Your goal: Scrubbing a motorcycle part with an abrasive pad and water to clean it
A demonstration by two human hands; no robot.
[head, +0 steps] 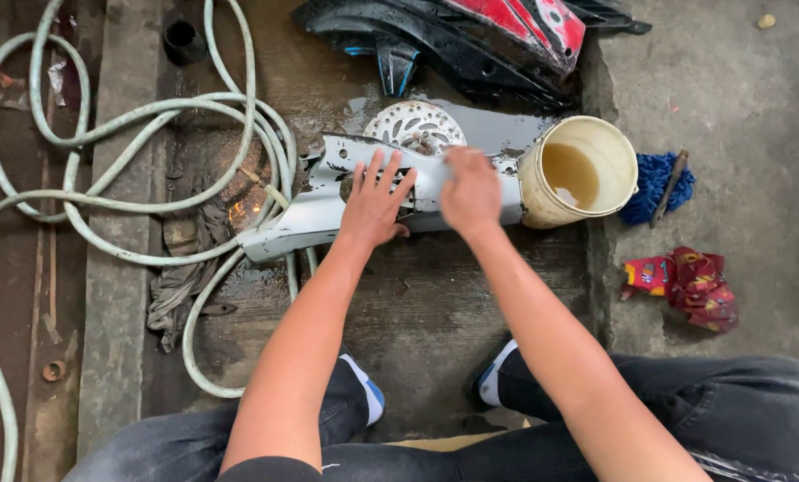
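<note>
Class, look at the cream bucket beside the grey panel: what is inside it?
The bucket lies tipped on its side, mouth towards the camera. Inside is a little murky brownish water against the lower wall. Its underside and whatever lies beneath it are hidden.

Both hands — left hand (374,203), right hand (471,189) — on grey panel (328,210).

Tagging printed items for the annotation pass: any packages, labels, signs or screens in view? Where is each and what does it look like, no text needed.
Crumpled red printed wrapper with small multicoloured patches: lies on the concrete floor at right, below the blue mop head, apart from both hands.
Red glossy body panel with a white and black graphic: top centre, behind the cream plastic bucket.
No signs or screens show.
</note>
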